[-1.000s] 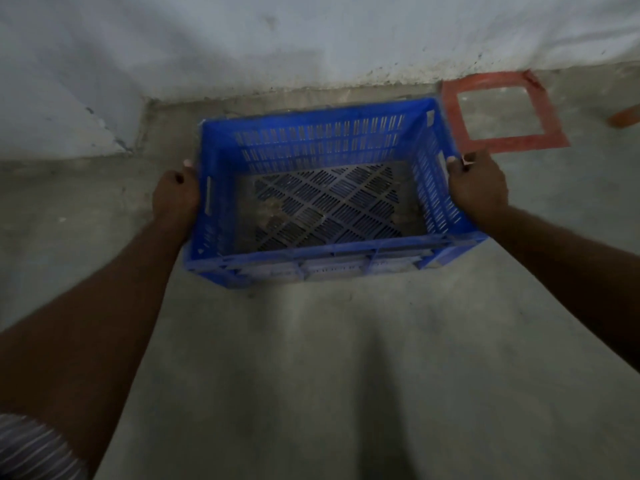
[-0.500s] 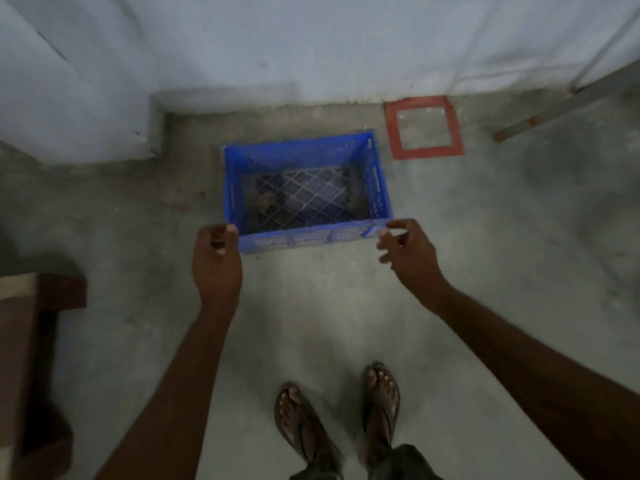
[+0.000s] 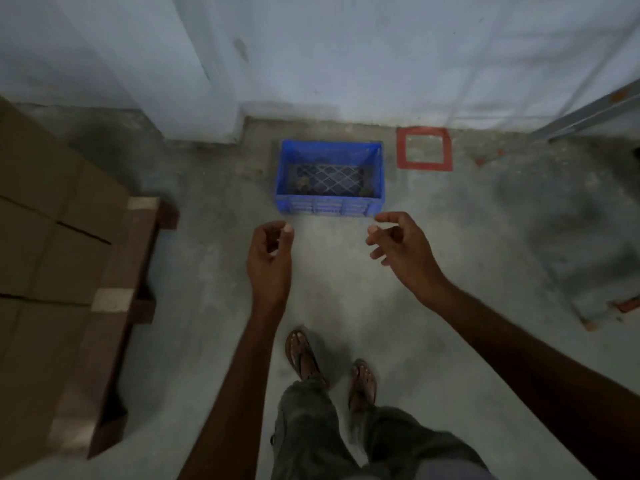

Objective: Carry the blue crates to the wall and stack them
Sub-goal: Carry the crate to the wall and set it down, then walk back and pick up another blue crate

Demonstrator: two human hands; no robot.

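blue crate (image 3: 330, 178) on the concrete floor (image 3: 450, 237) at the wall's (image 3: 346, 57) foot, beside a red square (image 3: 424, 148). left hand (image 3: 269, 258) and right hand (image 3: 403, 249) loosely curled, empty, clear of crate.

Concrete floor (image 3: 450, 258) bears blue crate (image 3: 330, 206), red tape square (image 3: 424, 165), pallet (image 3: 114, 306)

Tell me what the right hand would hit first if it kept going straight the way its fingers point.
Probably the blue crate: the right hand points toward its near right corner, though depth is unclear.
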